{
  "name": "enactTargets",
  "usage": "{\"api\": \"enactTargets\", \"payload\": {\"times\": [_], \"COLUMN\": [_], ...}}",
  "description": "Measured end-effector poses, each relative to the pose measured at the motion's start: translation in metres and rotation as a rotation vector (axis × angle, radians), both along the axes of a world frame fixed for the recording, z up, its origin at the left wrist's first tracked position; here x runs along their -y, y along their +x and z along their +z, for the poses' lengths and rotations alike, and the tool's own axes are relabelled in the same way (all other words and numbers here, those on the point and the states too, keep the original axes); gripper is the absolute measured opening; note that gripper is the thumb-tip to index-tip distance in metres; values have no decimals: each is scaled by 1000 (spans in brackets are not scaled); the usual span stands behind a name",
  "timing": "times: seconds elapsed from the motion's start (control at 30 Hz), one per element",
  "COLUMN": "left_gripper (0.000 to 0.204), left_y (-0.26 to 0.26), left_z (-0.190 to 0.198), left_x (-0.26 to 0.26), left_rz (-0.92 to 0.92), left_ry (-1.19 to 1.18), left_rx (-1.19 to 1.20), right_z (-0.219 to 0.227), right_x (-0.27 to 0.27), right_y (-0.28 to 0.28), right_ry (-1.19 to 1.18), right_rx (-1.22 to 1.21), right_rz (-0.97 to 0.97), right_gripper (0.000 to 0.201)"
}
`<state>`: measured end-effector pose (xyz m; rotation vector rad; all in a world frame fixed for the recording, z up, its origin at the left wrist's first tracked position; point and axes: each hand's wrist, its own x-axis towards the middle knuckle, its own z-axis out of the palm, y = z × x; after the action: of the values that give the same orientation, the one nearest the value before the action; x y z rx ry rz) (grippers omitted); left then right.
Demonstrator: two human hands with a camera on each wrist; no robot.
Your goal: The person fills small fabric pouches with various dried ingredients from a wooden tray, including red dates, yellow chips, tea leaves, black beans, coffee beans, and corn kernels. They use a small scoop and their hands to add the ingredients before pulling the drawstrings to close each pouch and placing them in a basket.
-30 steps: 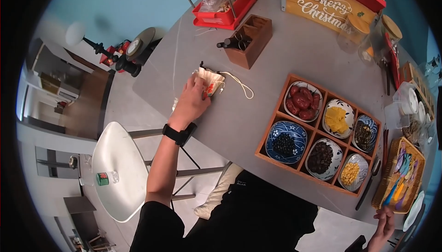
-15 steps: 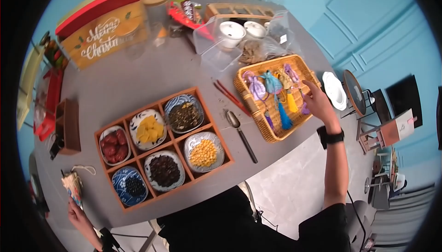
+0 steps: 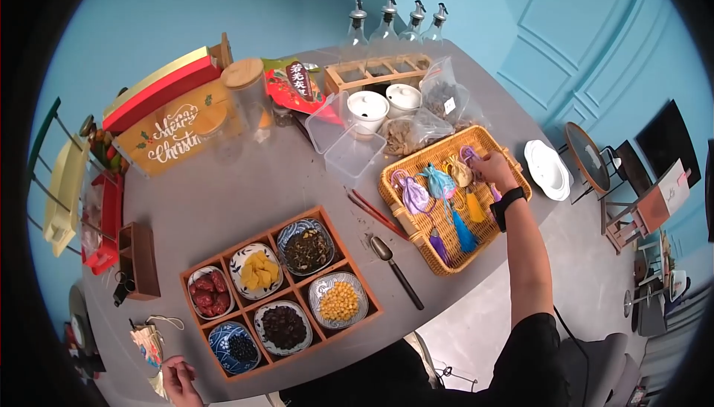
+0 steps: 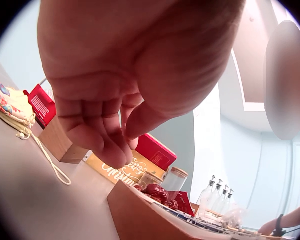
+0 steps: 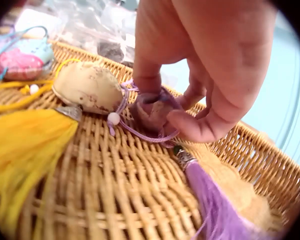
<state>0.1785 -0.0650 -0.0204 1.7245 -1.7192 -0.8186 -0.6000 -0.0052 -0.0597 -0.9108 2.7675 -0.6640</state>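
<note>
In the wicker basket (image 3: 416, 239), my right hand (image 3: 497, 172) pinches the small purple sachet (image 3: 468, 155) at the far right of a row. The right wrist view shows thumb and fingers around the purple sachet (image 5: 152, 114), its cord looped beside them and a purple tassel (image 5: 210, 195) below. A cream sachet (image 5: 87, 87) with a yellow tassel lies to its left. My left hand (image 3: 181, 383) holds nothing, its fingers loosely bent, beside a patterned drawstring bag (image 3: 149, 344). The left wrist view has this bag (image 4: 12, 105) apart from the hand.
A divided wooden tray (image 3: 303, 284) holds several small bowls of dried foods. Between it and the basket lie a scoop (image 3: 398, 273) and red sticks (image 3: 375, 213). Plastic boxes (image 3: 355, 155), lidded white pots, bags and glass bottles (image 3: 384, 31) stand behind. A white dish (image 3: 548, 170) sits right.
The head view has swung right. My left hand has come off the drawstring bag. My right hand has moved into the basket and taken hold of the purple sachet.
</note>
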Motion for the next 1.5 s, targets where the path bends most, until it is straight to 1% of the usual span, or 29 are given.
{"api": "enactTargets", "payload": {"times": [0.07, 0.1, 0.2, 0.23, 0.3, 0.33, 0.37, 0.4, 0.47, 0.53, 0.57, 0.6, 0.67, 0.73, 0.77, 0.8, 0.83, 0.93, 1.0, 1.03, 1.07, 1.13, 1.2, 1.27, 1.33, 1.37, 1.4, 1.43, 1.5], "left_gripper": [27, 25, 25, 26, 25, 24, 22, 22, 12, 12, 16, 25, 28, 30, 30, 29, 28, 27, 22, 22, 21, 21, 21, 20, 21, 21, 20, 20, 20], "left_y": [-18, -22, -25, -29, -44, -53, -62, -70, -83, -122, -136, -147, -177, -190, -189, -186, -181, -168, -162, -159, -155, -149, -151, -153, -151, -147, -142, -139, -139], "left_z": [10, 13, 13, 12, 12, 12, 12, 13, -15, 2, 9, 11, 26, 30, 23, 11, 4, 1, 1, 7, 11, 13, 22, 23, 13, 11, 9, 8, 14], "left_x": [-5, -4, -7, -7, -9, -11, -14, -17, -16, -40, -49, -49, -47, -43, -42, -40, -39, -42, -41, -40, -36, -30, -23, -23, -23, -23, -21, -21, -21], "left_rz": [5, 8, 18, 16, 37, 67, 52, -14, -139, -233, -334, -566, -685, -759, -727, -796, -868, -727, -682, -651, -623, -590, -673, -734, -710, -707, -701, -696, -709], "left_ry": [-38, -82, -104, -166, -207, -247, -248, -249, -304, -139, -54, -61, 24, 129, 131, 151, 177, 332, 285, 303, 315, 339, 228, 202, 195, 195, 251, 310, 297], "left_rx": [-14, -32, -133, -181, -228, -268, -335, -346, -566, -643, -610, -617, -659, -765, -749, -771, -791, -773, -788, -755, -720, -686, -547, -468, -591, -590, -655, -720, -708], "right_z": [6, 23, 61, 72, 90, 97, 103, 105, 101, 83, 78, 74, 72, 54, 31, 23, 18, 23, 26, 29, 30, 51, 60, 63, 57, 53, 51, 51, 55], "right_x": [-8, -14, -37, -47, -65, -74, -81, -89, -100, -109, -107, -101, -90, -81, -74, -70, -66, -58, -60, -61, -57, -52, -39, -29, -30, -35, -37, -38, -37], "right_y": [5, 20, 51, 66, 103, 124, 146, 169, 215, 261, 285, 311, 369, 402, 413, 421, 429, 446, 445, 441, 429, 421, 418, 421, 421, 418, 414, 407, 396], "right_ry": [-209, -288, -540, -542, -857, -857, -922, -984, -975, -955, -938, -914, -966, -859, -876, -866, -798, -697, -571, -510, -572, -672, -712, -480, -437, -423, -405, -403, -272], "right_rx": [138, 88, 343, 336, 604, 605, 612, 622, 559, 686, 834, 987, 1383, 1478, 1483, 1517, 1452, 1372, 1429, 1195, 975, 1019, 1087, 1126, 1184, 1309, 1433, 1436, 990], "right_rz": [-161, -154, -139, -148, 4, 1, 111, 221, 278, 355, 478, 602, 591, 672, 802, 813, 763, 638, 591, 626, 758, 598, 599, 779, 775, 719, 666, 670, 1034], "right_gripper": [43, 40, 27, 27, 18, 18, 20, 22, 23, 24, 27, 31, 33, 33, 29, 29, 29, 26, 22, 20, 25, 26, 27, 25, 24, 22, 21, 21, 25]}}
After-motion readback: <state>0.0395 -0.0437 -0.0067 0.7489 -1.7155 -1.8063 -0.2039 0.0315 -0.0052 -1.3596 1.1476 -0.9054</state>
